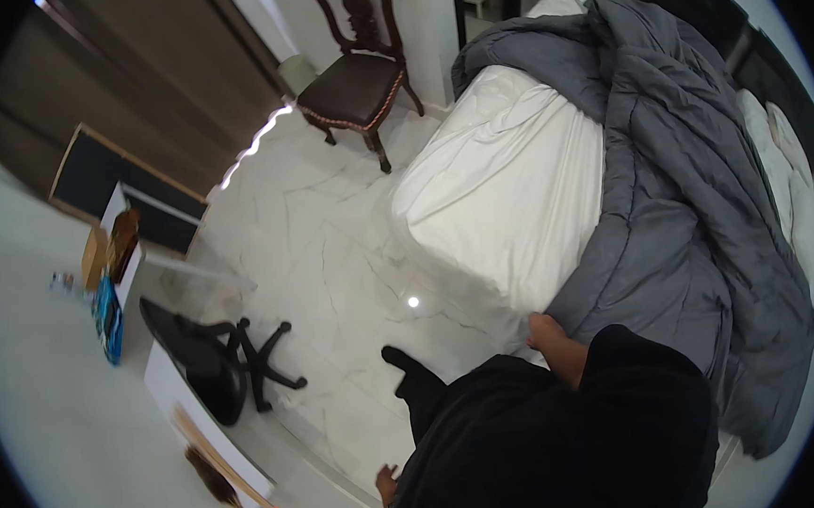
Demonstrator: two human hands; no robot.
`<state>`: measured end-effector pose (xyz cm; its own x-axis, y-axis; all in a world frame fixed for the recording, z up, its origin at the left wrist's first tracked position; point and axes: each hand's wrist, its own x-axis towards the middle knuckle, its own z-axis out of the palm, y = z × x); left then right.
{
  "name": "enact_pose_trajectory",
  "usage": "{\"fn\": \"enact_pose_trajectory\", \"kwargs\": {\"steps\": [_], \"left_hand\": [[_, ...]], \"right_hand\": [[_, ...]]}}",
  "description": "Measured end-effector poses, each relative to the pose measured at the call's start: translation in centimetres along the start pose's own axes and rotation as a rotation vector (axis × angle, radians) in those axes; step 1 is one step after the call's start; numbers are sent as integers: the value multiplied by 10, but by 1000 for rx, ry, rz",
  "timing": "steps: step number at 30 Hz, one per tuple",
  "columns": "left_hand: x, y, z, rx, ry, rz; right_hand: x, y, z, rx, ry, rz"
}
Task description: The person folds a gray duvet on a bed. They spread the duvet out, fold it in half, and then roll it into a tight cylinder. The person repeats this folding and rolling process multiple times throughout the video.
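A bed stands before me to the right, its mattress under a rumpled white sheet (508,183). Over its far end and right side lies a bunched grey comforter (671,186). My right hand (547,333) is at the near corner of the bed, where sheet and comforter meet. Its fingers are curled and partly hidden, so whether cloth is in them cannot be told. Low beside my body hangs my left hand (387,480), away from the bed, fingers apart and nothing in it.
Beyond the bed's foot is a carved wooden chair (353,91). On the left, a black swivel chair (209,367) is by a white desk (249,470) with brushes (213,473) near it. A dark framed board (140,184) leans by brown curtains (132,68). Marble-look floor (305,218) lies between.
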<state>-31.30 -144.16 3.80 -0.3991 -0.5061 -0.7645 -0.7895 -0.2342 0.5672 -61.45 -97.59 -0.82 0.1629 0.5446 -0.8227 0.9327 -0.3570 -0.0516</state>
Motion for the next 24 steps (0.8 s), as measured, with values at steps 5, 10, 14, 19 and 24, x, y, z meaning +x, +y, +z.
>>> {"fn": "enact_pose_trajectory", "kwargs": {"steps": [5,10,14,19,24], "left_hand": [[128,88,-54,846,-257,196],[271,344,-74,614,-68,-43],[354,584,-24,444,-72,235],[363,770,158,473,-245,605],[337,804,304,850,-654,562]], "right_hand": [[62,10,36,458,707,396],[-23,-15,35,623,135,77],[-127,-90,88,735,-81,-95],[-172,-158,144,700,109,95],[-163,-164,151,735,128,100]]}}
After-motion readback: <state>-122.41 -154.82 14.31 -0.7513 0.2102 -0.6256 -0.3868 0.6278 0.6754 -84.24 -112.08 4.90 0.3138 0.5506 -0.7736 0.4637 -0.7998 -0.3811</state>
